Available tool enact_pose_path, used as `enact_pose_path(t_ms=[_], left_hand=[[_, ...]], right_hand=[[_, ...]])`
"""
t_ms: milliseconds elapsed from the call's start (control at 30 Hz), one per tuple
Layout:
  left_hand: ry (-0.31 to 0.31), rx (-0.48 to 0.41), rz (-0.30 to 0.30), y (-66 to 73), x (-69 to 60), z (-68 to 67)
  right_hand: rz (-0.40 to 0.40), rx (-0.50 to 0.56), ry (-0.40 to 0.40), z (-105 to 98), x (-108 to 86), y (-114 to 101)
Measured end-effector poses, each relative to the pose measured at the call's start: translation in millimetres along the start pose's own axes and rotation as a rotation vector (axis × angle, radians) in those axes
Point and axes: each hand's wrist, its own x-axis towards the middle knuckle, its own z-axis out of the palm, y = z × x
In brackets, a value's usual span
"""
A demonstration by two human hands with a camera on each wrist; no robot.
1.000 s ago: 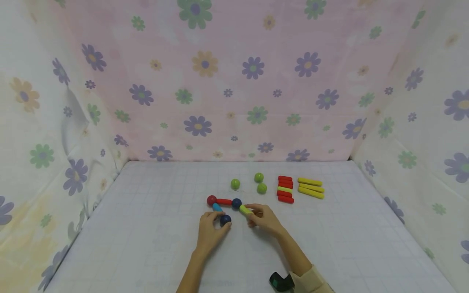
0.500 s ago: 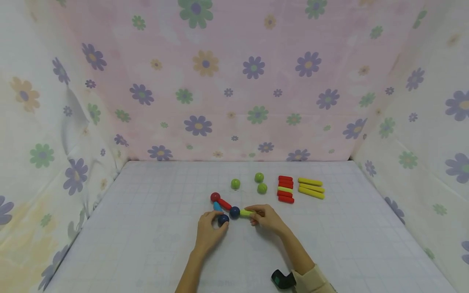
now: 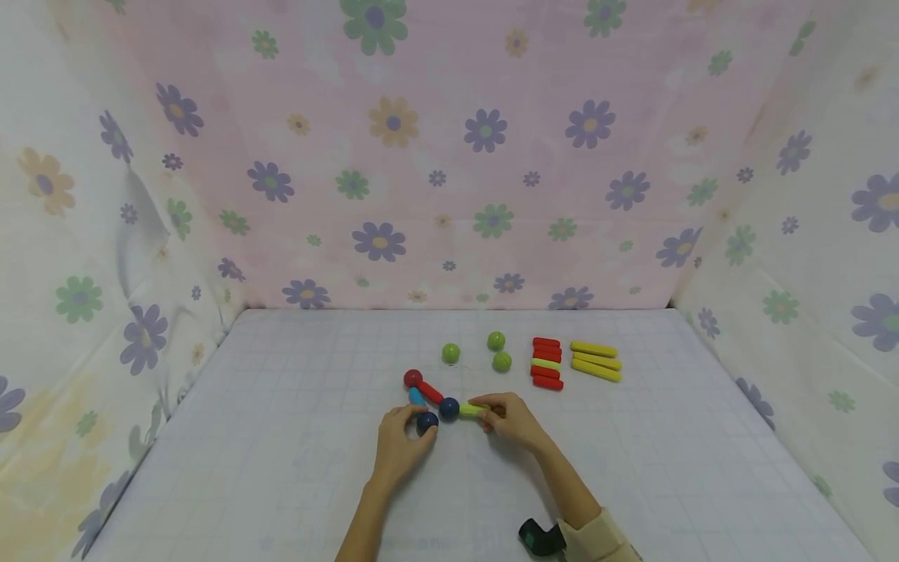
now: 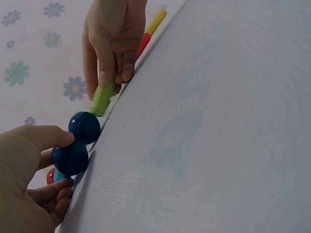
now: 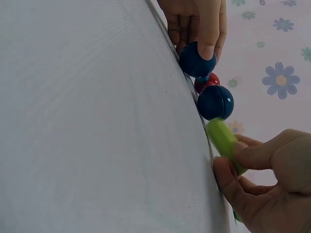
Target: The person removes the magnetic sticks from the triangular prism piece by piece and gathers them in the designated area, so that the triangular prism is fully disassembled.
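My left hand (image 3: pixel 400 446) grips a dark blue ball (image 3: pixel 427 423) between thumb and fingers. From that ball a light blue rod (image 3: pixel 417 397) runs back to a red ball (image 3: pixel 413 378). A red rod (image 3: pixel 431 392) leads from the red ball to a second dark blue ball (image 5: pixel 215 102). Against this second ball lies the end of a lime green rod (image 4: pixel 101 100), pinched by my right hand (image 3: pixel 513 421). The two blue balls sit close together; fingers hide part of the first one and the far end of the green rod.
Behind the hands lie three green balls (image 3: pixel 502 361). Right of them is a row of short red rods (image 3: pixel 547 383) with one lime rod (image 3: pixel 545 364) among them, then three longer yellow rods (image 3: pixel 595 369). Flowered cloth (image 3: pixel 485 218) walls the white table (image 3: pixel 295 437) on three sides.
The second blue ball has swung nearer the front and closer to the left-hand ball, carrying the red rod round. The green rod has turned sideways with it. Over the last half second little moves.
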Motion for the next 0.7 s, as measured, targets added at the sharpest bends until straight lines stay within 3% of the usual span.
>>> enact_pose_path(t_ms=[200, 533, 700], left_hand=[[0.005, -0.009, 0.004, -0.1, 0.5, -0.5], [-0.010, -0.005, 0.004, -1.9, 0.4, -1.3], [-0.018, -0.013, -0.003, -1.8, -0.2, -1.9]], right_hand=[[-0.018, -0.034, 0.070, 2, 0.3, 4], [0.038, 0.097, 0.062, -9, -8.0, 8], [0.061, 0.110, 0.166, -20, -14.6, 15]])
